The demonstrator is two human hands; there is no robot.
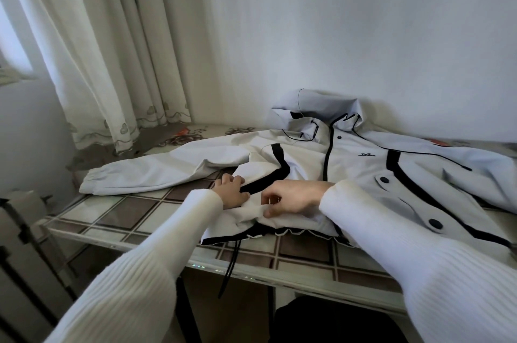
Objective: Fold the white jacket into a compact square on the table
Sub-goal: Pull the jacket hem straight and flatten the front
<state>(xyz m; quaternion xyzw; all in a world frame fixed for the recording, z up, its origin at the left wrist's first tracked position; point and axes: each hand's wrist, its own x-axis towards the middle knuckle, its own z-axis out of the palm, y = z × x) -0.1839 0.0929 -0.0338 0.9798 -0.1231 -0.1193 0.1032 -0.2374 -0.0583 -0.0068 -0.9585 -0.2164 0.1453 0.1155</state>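
White jacket (361,172) with black trim is lying front-up across the table (117,219), which has a brown-and-cream checked cover. Hood (319,107) is bunched up against the wall at the far side, zip looks done up. One sleeve (145,172) stretches out flat toward the left edge of the table, cuff near the curtain (112,63) side. The other side of the jacket runs off to the right and droops over the table edge there.

Both hands are on the lower left corner of the jacket, near the front edge of the table. Left hand (230,191) has its fingers curled over a raised fold of the white fabric right by the black stripe, gripping it. Right hand (291,197) is just beside it, thumb and forefinger pinching the fabric at the hem area. I think it's only the top layer it's got, but the cloth is too rumpled there to be sure. Both arms are in white ribbed sleeves.

Hem is folded up a bit so the black inner edge shows, and a black drawstring (230,267) hangs off the front edge of the table below the hands. Couple of dark snap buttons (435,223) visible on the right front panel, plus a small logo on the chest.
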